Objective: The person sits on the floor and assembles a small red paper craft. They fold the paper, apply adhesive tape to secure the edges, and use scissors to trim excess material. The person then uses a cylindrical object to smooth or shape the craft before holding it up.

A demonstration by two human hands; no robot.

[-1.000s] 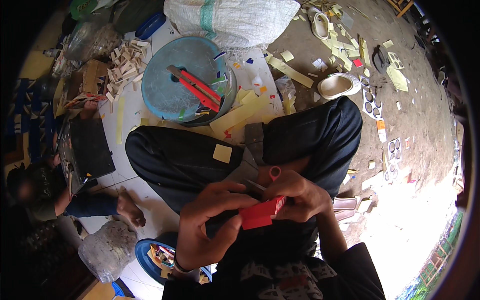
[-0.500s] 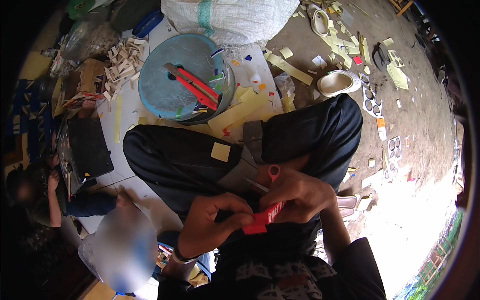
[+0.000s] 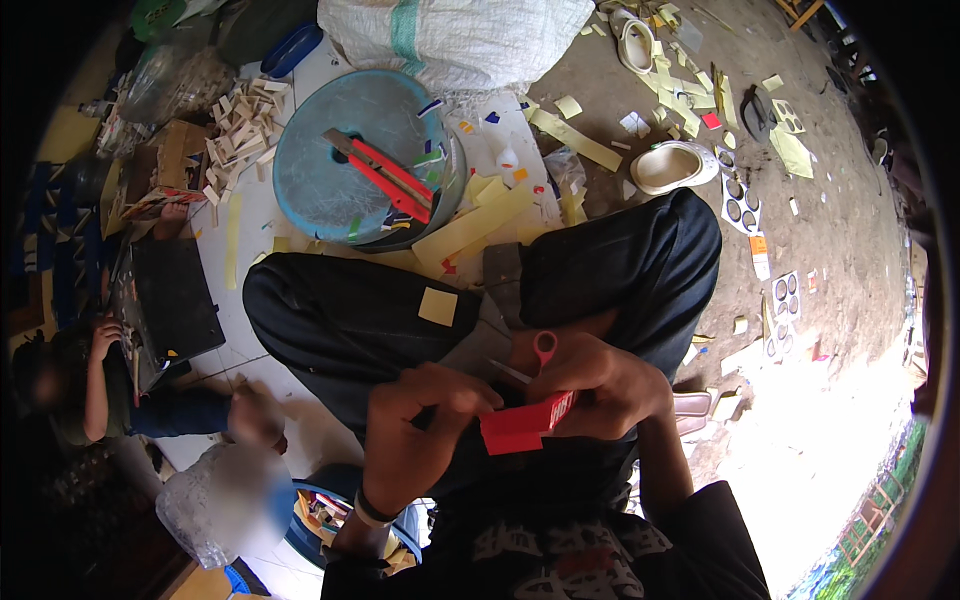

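Observation:
A folded red paper piece with white lettering is in front of my body, between my hands. My right hand grips its right end and also keeps a pair of scissors, whose pink finger loop and thin blade point up-left above the paper. At the paper's upper left edge are the bent, closed fingers of my left hand; its thumb is partly hidden. A small yellow paper square lies on my left thigh.
Ahead, a red box cutter rests on an upturned blue tub. Wood pieces are piled left of it. A white sack, cream clogs and paper scraps surround me. Another person sits left, beside a black box.
My left thumb has come off the red paper's face, and the fingers have shifted to its upper left edge. The paper has tilted and shows more of its red face.

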